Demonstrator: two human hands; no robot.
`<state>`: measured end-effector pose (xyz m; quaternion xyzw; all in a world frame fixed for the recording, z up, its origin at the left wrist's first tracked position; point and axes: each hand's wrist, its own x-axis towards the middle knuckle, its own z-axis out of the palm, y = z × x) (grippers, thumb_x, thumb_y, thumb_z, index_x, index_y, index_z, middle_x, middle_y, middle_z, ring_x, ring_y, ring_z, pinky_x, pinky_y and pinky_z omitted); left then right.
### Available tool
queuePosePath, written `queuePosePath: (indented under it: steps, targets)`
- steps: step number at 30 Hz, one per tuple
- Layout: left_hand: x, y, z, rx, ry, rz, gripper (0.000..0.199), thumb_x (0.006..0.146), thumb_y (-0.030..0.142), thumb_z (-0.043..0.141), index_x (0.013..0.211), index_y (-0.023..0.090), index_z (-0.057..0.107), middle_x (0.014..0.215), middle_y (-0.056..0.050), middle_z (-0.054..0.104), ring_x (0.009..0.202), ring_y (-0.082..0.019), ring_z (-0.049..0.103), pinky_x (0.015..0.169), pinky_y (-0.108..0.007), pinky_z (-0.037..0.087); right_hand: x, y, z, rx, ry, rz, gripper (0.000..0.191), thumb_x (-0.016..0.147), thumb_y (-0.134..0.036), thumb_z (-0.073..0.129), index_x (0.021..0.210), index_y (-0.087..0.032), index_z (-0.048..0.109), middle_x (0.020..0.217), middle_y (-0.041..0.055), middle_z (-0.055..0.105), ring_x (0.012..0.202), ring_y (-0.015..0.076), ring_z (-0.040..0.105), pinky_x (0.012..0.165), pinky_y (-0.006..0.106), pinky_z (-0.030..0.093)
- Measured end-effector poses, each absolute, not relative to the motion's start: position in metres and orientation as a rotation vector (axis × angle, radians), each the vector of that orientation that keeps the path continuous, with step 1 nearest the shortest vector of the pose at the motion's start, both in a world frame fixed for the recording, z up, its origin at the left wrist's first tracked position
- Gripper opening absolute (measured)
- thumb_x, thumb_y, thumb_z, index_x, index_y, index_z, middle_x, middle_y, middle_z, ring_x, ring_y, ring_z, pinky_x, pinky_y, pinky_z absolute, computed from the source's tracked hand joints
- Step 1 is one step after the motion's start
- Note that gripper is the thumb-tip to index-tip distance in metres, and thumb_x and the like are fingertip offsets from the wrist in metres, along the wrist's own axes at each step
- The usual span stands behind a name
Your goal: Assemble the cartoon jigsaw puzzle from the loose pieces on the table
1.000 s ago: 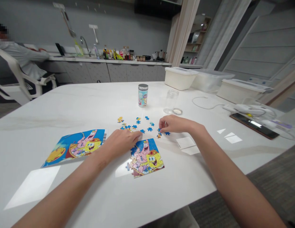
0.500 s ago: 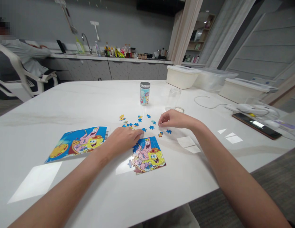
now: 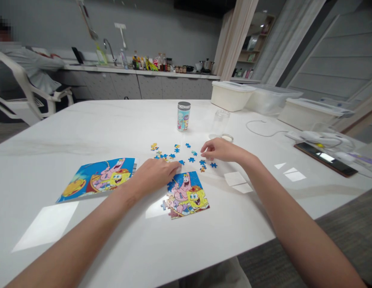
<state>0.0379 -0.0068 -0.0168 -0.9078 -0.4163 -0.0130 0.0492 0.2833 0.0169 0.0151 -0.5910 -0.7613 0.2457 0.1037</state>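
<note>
A partly joined jigsaw puzzle (image 3: 190, 196) with a pink starfish and a yellow sponge character lies before me. My left hand (image 3: 157, 173) rests at its upper left corner, fingers bent and close together; what is under them is hidden. By those fingertips lies a blue puzzle piece (image 3: 181, 162). To the right, my right hand (image 3: 220, 150) hovers low over the table, thumb and forefinger slightly apart with nothing seen between them. Just below its fingertips is another blue puzzle piece (image 3: 202, 162), near an orange-brown piece (image 3: 203, 169). Several loose pieces (image 3: 176, 148) are scattered beyond the puzzle.
A picture sheet (image 3: 96, 180) lies left of the puzzle. Farther back stand a printed tin (image 3: 184, 117) and a clear jar (image 3: 221, 122), with a round lid (image 3: 227, 138) beside it. Storage boxes (image 3: 230, 97), a phone (image 3: 325, 159) and cables are at right. A person (image 3: 38, 68) sits far left.
A blue piece now shows below my right fingertips, where none was visible before. The right thumb and forefinger have parted a little. My left hand has stayed in nearly the same place.
</note>
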Motion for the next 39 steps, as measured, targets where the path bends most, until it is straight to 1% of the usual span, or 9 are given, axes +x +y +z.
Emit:
queuePosePath:
  steps: [3,7,12,18,24,30,34,37,39]
  targets:
    - [0.038,-0.007,-0.017,-2.782,-1.289,-0.031,0.035,0.093,0.026,0.034,0.111,0.026,0.064,0.069,-0.006,0.067,0.056,-0.017,0.056,0.052,-0.028,0.028,0.292,0.017,0.022,-1.726,-2.322,0.676,0.020,0.076,-0.017,0.057,0.090,-0.015,0.071,0.073,0.0045,0.071,0.066,0.0146,0.065,0.063,0.024,0.046]
    - [0.038,-0.007,-0.015,-2.787,-1.302,-0.010,0.035,0.092,0.025,0.034,0.111,0.027,0.064,0.070,-0.006,0.067,0.058,-0.018,0.057,0.053,-0.028,0.028,0.297,0.017,0.022,-1.639,-2.493,0.645,0.021,0.073,-0.022,0.063,0.091,-0.017,0.073,0.079,0.0041,0.072,0.074,0.0168,0.064,0.065,0.025,0.045]
    - [0.038,-0.009,-0.012,-2.785,-1.320,-0.010,0.036,0.093,0.026,0.034,0.112,0.027,0.064,0.069,-0.006,0.066,0.057,-0.018,0.056,0.054,-0.028,0.030,0.291,0.018,0.013,-1.591,-2.527,0.723,0.021,0.072,-0.023,0.064,0.091,-0.018,0.071,0.079,0.0028,0.071,0.068,0.0139,0.062,0.061,0.024,0.044]
    - [0.039,-0.009,-0.012,-2.748,-1.302,0.021,0.036,0.093,0.026,0.034,0.113,0.029,0.063,0.072,-0.006,0.068,0.058,-0.019,0.057,0.052,-0.029,0.025,0.288,0.017,0.012,-1.621,-2.512,0.716,0.012,0.073,-0.024,0.062,0.081,-0.018,0.067,0.077,0.0024,0.069,0.067,0.0134,0.061,0.059,0.024,0.043]
    - [0.036,-0.006,-0.015,-2.739,-1.293,-0.031,0.036,0.092,0.026,0.034,0.114,0.028,0.063,0.072,-0.006,0.069,0.058,-0.018,0.056,0.052,-0.028,0.025,0.287,0.017,0.010,-1.606,-2.508,0.732,0.022,0.073,-0.024,0.062,0.094,-0.018,0.065,0.082,0.0031,0.068,0.068,0.0137,0.060,0.061,0.025,0.044]
    - [0.033,-0.006,-0.011,-2.805,-1.405,-0.203,0.037,0.093,0.030,0.033,0.112,0.025,0.065,0.068,-0.006,0.066,0.057,-0.016,0.053,0.054,-0.028,0.028,0.285,0.015,0.011,-1.579,-2.506,0.734,0.012,0.070,-0.024,0.064,0.080,-0.018,0.061,0.075,0.0023,0.067,0.065,0.0136,0.059,0.060,0.025,0.043]
    - [0.032,-0.007,0.001,-3.087,-1.600,-0.564,0.031,0.090,0.035,0.042,0.102,0.021,0.067,0.051,0.003,0.052,0.048,-0.010,0.041,0.051,-0.023,0.029,0.272,0.009,0.014,-1.412,-2.449,0.770,0.008,0.072,-0.025,0.063,0.075,-0.017,0.061,0.072,0.0019,0.066,0.063,0.0129,0.058,0.059,0.026,0.042]
    - [0.030,-0.008,0.008,-3.267,-1.770,-0.716,0.029,0.086,0.039,0.049,0.091,0.018,0.068,0.044,0.008,0.031,0.042,-0.008,0.025,0.044,-0.023,0.018,0.250,0.000,0.013,-1.292,-2.279,0.944,0.009,0.072,-0.024,0.064,0.077,-0.017,0.062,0.071,0.0015,0.066,0.062,0.0119,0.058,0.056,0.024,0.043]
    - [0.027,-0.007,0.011,-3.371,-1.833,-0.717,0.028,0.083,0.041,0.053,0.084,0.017,0.067,0.044,0.009,0.025,0.042,-0.007,0.020,0.043,-0.024,0.014,0.234,-0.006,0.011,-1.241,-2.152,1.100,0.010,0.070,-0.025,0.066,0.075,-0.016,0.062,0.071,0.0021,0.066,0.064,0.0124,0.059,0.058,0.025,0.044]
